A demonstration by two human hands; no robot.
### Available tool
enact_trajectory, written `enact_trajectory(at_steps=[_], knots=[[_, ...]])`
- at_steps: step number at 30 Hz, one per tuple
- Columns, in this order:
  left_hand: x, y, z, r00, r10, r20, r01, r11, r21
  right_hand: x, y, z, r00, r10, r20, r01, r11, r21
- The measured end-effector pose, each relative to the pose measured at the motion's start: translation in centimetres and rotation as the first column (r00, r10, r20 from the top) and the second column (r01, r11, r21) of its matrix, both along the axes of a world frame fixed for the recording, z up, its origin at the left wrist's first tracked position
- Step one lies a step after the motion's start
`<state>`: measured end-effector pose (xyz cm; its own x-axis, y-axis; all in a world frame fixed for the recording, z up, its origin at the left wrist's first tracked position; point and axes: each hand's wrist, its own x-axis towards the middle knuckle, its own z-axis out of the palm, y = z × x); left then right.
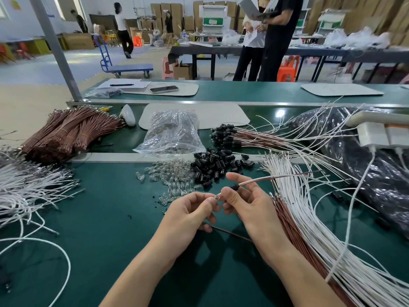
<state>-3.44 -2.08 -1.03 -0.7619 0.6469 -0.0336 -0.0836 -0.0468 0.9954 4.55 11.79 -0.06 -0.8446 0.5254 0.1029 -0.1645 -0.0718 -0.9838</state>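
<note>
Low in the middle of the frame, a wire pair (265, 178) carrying a black socket (234, 186) is pinched between the thumb and fingers of the right hand (245, 204). A small glass bulb (217, 196) at the wire's end is pinched by the fingertips of the left hand (190, 216). The socket sits a little back from the bulb, so this piece is judged half assembled, with the seating yet to be done. At the lower right, a fan of white wires (309, 196) and brown wires (294, 227) is spread on the green surface (99, 218). Just above the hands, heaps of clear bulbs (170, 180) and loose sockets (214, 165) await fitting. Further up, a bunch of finished leads (223, 134) is laid down. It is smaller than the stock, so most of the work is judged to remain.
</note>
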Motion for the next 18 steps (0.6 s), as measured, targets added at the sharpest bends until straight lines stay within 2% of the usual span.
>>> enact_trajectory(at_steps=[6, 9, 11, 18], knots=[[0.19, 0.19, 0.15, 0.999, 0.036, -0.015, -0.036, 0.999, 0.011, 0.05, 0.04, 0.01, 0.999, -0.045, 0.025, 0.045, 0.999, 0.027], [0.18, 0.21, 0.13, 0.999, 0.04, -0.026, -0.039, 0.999, 0.015, -0.07, -0.4, -0.03, 0.997, 0.037, 0.064, -0.034, 0.998, -0.051], [0.15, 0.15, 0.07, 0.999, 0.03, -0.031, -0.03, 0.999, 0.017, -0.08, -0.62, -0.11, 0.99, 0.095, 0.107, -0.09, 0.995, -0.043], [-0.08, 0.09, -0.07, 1.0, 0.003, -0.01, -0.003, 1.0, 0.002, 0.03, -0.24, -0.42, 0.987, 0.105, 0.12, -0.103, 0.994, -0.024]])
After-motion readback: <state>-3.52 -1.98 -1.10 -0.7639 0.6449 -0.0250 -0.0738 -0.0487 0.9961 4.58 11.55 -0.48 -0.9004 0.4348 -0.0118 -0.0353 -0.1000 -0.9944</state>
